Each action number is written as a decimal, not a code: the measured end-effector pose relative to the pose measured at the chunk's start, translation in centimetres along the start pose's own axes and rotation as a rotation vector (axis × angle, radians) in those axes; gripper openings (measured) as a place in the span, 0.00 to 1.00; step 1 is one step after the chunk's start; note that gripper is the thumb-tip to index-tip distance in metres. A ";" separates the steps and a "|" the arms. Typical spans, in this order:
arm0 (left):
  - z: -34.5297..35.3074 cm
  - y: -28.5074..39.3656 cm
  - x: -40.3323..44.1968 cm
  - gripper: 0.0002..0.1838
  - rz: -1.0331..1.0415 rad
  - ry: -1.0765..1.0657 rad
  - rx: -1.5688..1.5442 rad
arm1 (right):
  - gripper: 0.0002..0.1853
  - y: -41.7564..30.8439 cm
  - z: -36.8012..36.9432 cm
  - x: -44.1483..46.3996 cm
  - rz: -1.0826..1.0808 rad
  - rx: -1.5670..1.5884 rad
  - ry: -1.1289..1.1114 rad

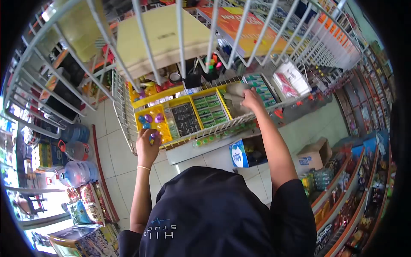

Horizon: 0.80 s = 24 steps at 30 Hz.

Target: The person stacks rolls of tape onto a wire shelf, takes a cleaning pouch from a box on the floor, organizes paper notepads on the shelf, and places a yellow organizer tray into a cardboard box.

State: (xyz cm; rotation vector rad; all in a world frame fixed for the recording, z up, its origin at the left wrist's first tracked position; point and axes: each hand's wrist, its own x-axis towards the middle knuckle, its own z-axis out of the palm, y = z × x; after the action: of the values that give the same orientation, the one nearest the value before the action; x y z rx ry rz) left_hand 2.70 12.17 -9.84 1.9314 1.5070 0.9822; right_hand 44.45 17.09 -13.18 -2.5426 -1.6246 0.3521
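Observation:
A yellow divided tray (176, 102) sits in a white wire rack. Its compartments hold colourful round items (148, 118), dark small packs (185, 118) and green-and-white packs (210, 110). At the tray's left front corner, my left hand (148, 143) has its fingers curled round a small purple-and-blue item (153, 137). My right hand (251, 99) grips a grey-brown cloth (235, 97) over the compartment right of the green-and-white packs. Teal boxes (262, 89) stand just right of that hand.
Wire bars (181, 40) rise beyond the tray, with a cream box (167, 36) and an orange book (244, 30) behind them. Water jugs (79, 173) stand at left. An Aqua box (239, 154) is below the rack; shelves (342, 184) line the right.

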 end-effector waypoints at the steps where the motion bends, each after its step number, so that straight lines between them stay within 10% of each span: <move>1: 0.2 -0.5 0.1 0.09 0.049 0.016 0.074 | 0.23 0.2 0.5 0.1 0.016 0.003 -0.009; 24: -0.5 -2.6 1.1 0.12 0.005 -0.080 0.203 | 0.13 1.3 -6.9 -1.4 -0.027 0.006 0.367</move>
State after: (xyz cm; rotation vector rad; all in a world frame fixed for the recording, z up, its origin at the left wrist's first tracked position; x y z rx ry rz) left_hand 0.91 13.95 -11.25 2.0884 1.6095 0.7685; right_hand 46.77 15.55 -6.62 -2.3967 -1.5105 -0.1090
